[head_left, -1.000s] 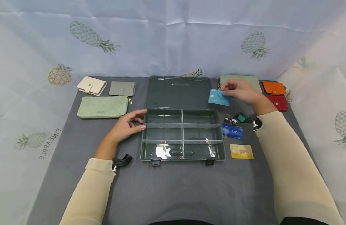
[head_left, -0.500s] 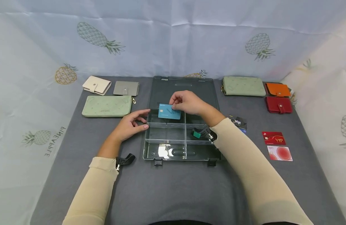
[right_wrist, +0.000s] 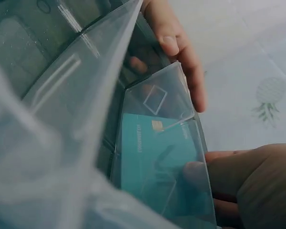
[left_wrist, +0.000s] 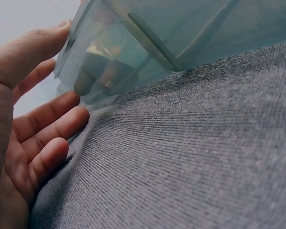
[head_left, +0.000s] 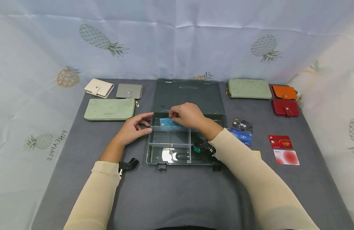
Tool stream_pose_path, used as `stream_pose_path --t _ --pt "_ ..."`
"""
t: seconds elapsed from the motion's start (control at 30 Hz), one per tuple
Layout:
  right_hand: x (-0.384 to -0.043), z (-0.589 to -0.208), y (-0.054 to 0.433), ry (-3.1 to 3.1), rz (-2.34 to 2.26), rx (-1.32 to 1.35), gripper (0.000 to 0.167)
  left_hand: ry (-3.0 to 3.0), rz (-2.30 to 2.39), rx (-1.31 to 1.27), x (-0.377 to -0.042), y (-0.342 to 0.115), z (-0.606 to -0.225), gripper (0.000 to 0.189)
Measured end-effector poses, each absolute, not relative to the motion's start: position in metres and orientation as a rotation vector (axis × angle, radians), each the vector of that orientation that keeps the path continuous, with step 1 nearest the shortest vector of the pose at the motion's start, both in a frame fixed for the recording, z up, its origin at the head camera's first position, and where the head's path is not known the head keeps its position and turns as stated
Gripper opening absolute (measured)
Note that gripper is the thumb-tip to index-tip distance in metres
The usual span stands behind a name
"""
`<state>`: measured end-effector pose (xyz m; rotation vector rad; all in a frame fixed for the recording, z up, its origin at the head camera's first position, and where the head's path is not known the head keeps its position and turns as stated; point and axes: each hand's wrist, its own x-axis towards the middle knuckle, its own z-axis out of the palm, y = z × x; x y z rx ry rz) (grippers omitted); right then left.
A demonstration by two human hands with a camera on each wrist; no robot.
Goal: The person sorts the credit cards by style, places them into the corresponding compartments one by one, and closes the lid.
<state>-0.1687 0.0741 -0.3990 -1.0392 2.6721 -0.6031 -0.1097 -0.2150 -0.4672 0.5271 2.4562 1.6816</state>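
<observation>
My right hand (head_left: pixel 187 115) pinches a light blue card (head_left: pixel 166 122) between thumb and fingers. The card is down in the back left compartment of a clear grey divided box (head_left: pixel 169 152), whose lid (head_left: pixel 191 92) lies open behind it. In the right wrist view, the blue card (right_wrist: pixel 155 162) shows through a clear divider (right_wrist: pixel 155 95), with the thumb on its face. My left hand (head_left: pixel 134 127) rests at the box's left edge. Its thumb and fingertips touch the side wall, and the other fingers are relaxed, as the left wrist view shows the hand (left_wrist: pixel 33 119).
Right of the box lie a black card (head_left: pixel 242 124), a blue card (head_left: pixel 241 135), a red card (head_left: pixel 280 141) and a pink card (head_left: pixel 286 157). A yellow card (head_left: pixel 257 154) peeks from behind the right sleeve. Wallets, including a green one (head_left: pixel 109 109) and a red one (head_left: pixel 285 108), sit at both back corners.
My right hand has carried the light blue card leftward from near the right-hand green wallet, over the box, then lowered it into the back left compartment. The left hand stays at the box edge.
</observation>
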Motion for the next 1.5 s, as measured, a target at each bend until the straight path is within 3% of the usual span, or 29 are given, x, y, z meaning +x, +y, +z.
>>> stream_pose_path --t 0.3,0.6,0.8,1.1,1.5 --pt "-0.168 -0.399 0.095 2.561 -0.938 -1.062 0.021 2.463 1.641 0.517 -0.11 -0.218 -0.468 0.066" --pt "-0.14 -0.395 0.167 2.443 -1.513 -0.64 0.024 2.47 1.632 0.51 -0.105 -0.221 -0.47 0.065" --pt "-0.129 -0.394 0.241 2.523 -1.464 -0.377 0.035 2.486 1.618 0.509 -0.1 -0.218 -0.47 0.065" --pt "-0.132 -0.423 0.328 2.68 -0.935 -0.291 0.052 2.512 1.613 0.498 -0.097 -0.22 -0.47 0.064" --pt "-0.144 -0.43 0.339 2.681 -0.76 -0.227 0.048 2.52 1.606 0.509 -0.102 -0.216 -0.469 0.064"
